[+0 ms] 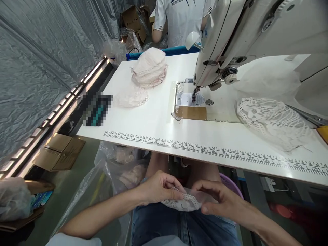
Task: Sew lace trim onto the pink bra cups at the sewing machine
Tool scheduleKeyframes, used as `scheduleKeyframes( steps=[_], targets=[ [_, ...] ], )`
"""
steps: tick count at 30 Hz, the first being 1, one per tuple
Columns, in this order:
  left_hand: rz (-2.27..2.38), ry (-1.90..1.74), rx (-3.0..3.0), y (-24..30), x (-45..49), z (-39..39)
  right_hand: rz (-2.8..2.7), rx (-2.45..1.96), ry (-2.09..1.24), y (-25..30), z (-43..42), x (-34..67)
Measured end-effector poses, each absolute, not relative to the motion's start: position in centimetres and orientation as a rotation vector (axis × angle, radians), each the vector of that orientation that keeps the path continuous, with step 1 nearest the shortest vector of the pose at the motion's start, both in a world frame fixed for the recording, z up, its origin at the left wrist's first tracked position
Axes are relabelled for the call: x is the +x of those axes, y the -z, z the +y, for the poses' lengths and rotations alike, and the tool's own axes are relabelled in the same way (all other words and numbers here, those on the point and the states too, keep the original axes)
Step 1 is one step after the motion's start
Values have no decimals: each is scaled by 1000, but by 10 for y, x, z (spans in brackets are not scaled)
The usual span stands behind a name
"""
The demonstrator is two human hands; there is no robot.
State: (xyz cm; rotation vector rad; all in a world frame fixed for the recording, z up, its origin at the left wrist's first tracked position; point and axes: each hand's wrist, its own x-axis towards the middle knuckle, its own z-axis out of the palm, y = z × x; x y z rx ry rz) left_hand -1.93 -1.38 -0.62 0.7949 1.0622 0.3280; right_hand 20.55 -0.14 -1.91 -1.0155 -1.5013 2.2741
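Over my lap, just in front of the table edge, I hold a white lace piece (188, 204) with a beaded-looking edge and a sheer part. My left hand (164, 188) pinches its left end between thumb and fingers. On the other side my right hand (220, 196) curls around the sheer part, thumb below and fingers above. A stack of pale pink fabric cups (151, 66) stands on the table (143, 119). Nearer to me lies a single pale lace piece (132, 97). More white lace (274, 119) is spread at the right.
A white sewing machine (220, 41) rises over the table, its presser foot (194, 97) above the needle plate. Scissors (312, 118) lie at the right. A printed ruler (205, 148) follows the front edge. Plastic bags (123, 171) hang below. A person (183, 24) is opposite.
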Motion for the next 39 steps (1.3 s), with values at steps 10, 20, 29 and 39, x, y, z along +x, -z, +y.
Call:
scheduleKeyframes(
  steps=[10, 20, 29, 39],
  targets=[
    [1088, -291, 827, 0, -33, -15, -1590, -1085, -2259, 20, -3, 195],
    [1027, -251, 888, 5, -32, -8, -1570, -983, -2284, 23, 1, 198],
    [913, -186, 1002, -5, -31, 2, -1507, -887, -2340, 19, 7, 193],
    [993, -174, 880, -13, -38, 13, -1562, -918, -2285, 26, 3, 205]
  ],
)
